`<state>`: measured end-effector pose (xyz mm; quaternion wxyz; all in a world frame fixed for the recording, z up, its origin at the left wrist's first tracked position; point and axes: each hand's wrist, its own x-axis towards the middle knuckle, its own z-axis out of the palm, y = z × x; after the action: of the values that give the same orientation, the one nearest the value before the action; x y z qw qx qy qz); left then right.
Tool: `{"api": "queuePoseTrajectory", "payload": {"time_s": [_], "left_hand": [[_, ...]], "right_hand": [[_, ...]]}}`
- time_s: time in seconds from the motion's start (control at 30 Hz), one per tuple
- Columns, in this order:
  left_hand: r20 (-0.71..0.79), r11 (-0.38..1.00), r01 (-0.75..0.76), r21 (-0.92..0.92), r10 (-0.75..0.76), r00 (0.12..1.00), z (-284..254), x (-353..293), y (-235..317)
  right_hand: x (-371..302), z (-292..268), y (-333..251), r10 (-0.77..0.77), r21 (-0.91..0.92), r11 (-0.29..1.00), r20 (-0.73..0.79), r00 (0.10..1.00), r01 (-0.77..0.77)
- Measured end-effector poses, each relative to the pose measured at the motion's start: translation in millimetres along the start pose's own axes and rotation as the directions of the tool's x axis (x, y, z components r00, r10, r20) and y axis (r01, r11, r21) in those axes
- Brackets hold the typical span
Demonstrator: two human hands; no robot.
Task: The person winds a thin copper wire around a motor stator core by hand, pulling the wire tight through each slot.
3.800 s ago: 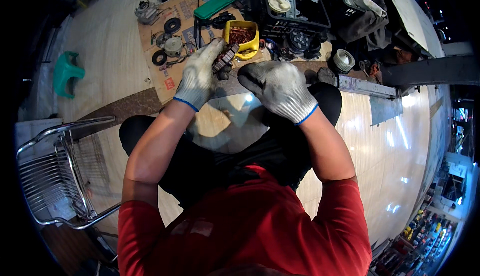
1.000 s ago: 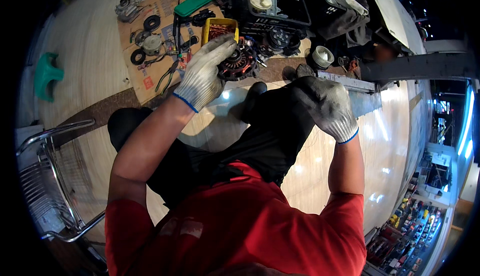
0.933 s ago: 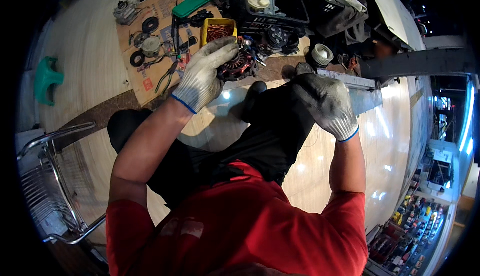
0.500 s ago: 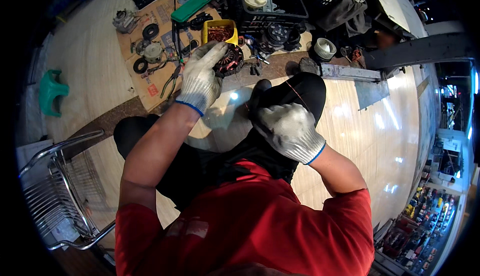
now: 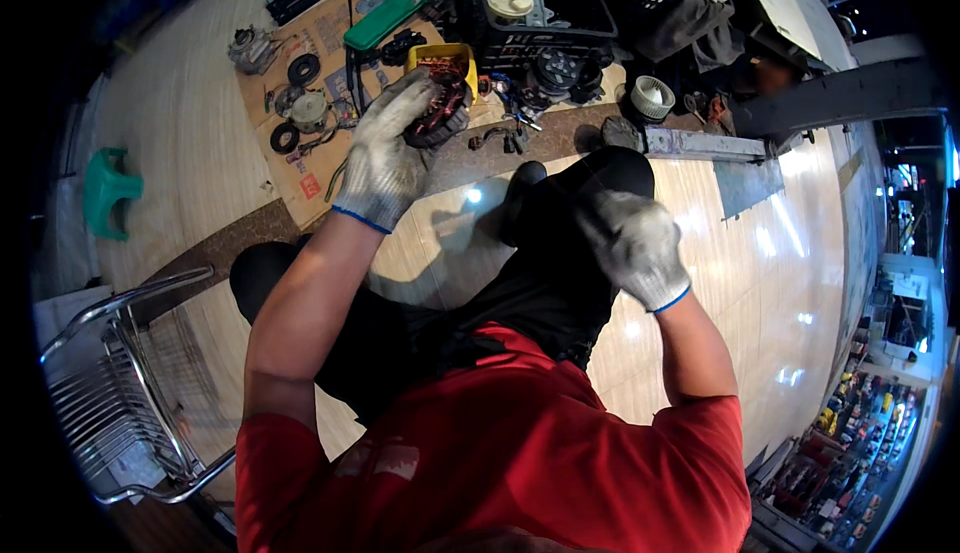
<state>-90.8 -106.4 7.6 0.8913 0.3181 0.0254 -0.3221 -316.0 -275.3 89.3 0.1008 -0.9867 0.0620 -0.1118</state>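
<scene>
In a white knitted glove, my left hand [image 5: 382,158] grips a round ring-shaped stator [image 5: 442,123] with copper windings and a dark rim. The stator is held up just in front of a yellow bin [image 5: 472,65] with copper wire inside, and partly covers it. My right hand [image 5: 642,245], gloved the same way, is curled closed over my right knee. Its fingers are smeared by motion and turned away, so what they hold is hidden.
Cardboard [image 5: 312,33] on the floor carries black rings, a small motor housing and tools. Black crates [image 5: 545,48] stand behind the bin. A white fan wheel [image 5: 652,98] sits near a metal beam [image 5: 700,145]. At left are a green stool [image 5: 110,193] and a chrome rack [image 5: 130,353].
My left hand has lowered and tilted the stator slightly to the left. My right hand has swung right; the thin copper strand seen by it earlier no longer shows.
</scene>
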Motion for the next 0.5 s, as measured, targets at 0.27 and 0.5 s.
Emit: {"api": "queuePoseTrajectory", "payload": {"time_s": [0.27, 0.5], "left_hand": [[0.194, 0.99, 0.118, 0.082, -0.132, 0.972, 0.8, -7.3, 0.9], [0.309, 0.987, 0.135, 0.088, -0.156, 0.938, -3.7, -11.6, -0.1]], "right_hand": [[-2.2, -26.7, 39.2, 0.101, -0.032, 0.994, -0.116, 0.988, -0.105], [0.7, -15.1, 68.6, 0.139, -0.069, 0.987, -0.087, 0.986, -0.145]]}}
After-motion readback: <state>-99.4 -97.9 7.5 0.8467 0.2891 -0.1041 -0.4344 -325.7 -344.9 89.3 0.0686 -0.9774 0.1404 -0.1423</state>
